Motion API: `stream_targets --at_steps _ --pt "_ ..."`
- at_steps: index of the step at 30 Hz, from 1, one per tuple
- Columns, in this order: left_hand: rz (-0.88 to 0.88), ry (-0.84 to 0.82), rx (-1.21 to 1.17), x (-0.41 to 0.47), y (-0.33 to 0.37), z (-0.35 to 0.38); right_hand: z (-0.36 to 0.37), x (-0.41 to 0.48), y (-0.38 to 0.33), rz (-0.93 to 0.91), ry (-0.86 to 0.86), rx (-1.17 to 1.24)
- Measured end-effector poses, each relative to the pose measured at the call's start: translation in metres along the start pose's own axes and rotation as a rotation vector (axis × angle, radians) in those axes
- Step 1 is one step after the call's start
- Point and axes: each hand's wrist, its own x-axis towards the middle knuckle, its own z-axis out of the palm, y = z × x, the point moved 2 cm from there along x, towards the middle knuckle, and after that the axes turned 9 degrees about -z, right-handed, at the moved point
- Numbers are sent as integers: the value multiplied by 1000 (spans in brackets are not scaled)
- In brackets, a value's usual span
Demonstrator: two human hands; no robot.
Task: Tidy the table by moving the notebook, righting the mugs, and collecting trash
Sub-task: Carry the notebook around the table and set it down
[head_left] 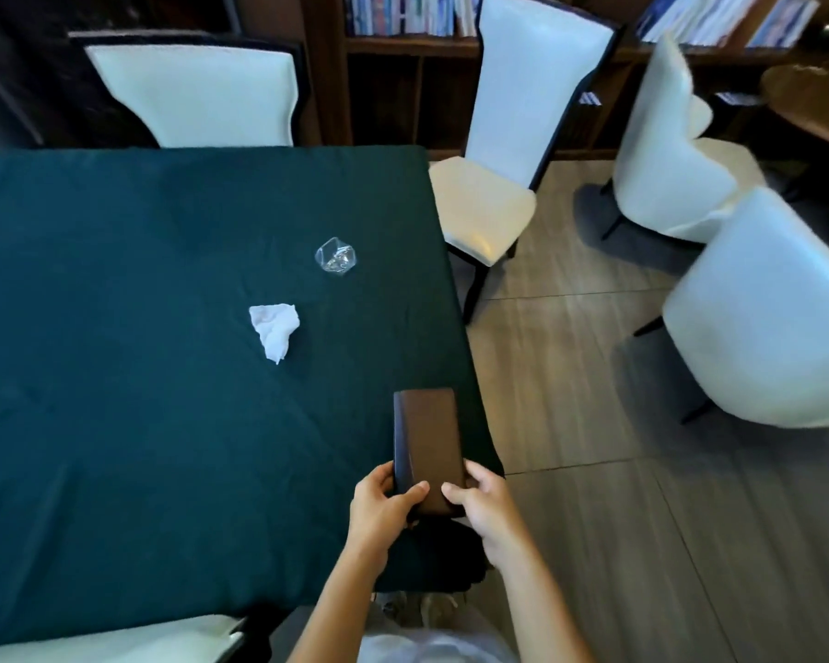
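Both hands are gripping the brown notebook at the table's near right corner.

The table (116, 327), draped in dark green cloth, is filling the left of the scene, with a white chair (513, 136) standing just beside its far right corner. The notebook (431, 442) is lying lengthwise along the right edge; the left hand (384, 504) and right hand (484, 504) are clasping its near end. Farther in, a crumpled tissue (275, 329) and a clear plastic wrapper (335, 255) are sitting apart.
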Motion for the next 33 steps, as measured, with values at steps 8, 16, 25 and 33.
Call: stream_targets --at_steps 8,16,25,33 --pt "-56 160 181 22 -21 14 -7 23 18 64 -42 -46" --pt "11 417 678 10 -9 46 -25 36 14 -98 -95 -548" --pt "-44 493 946 2 -10 60 -40 41 15 -292 -135 -869" --pt "91 595 1071 -30 29 29 -21 38 -32 -474 -165 -1143"
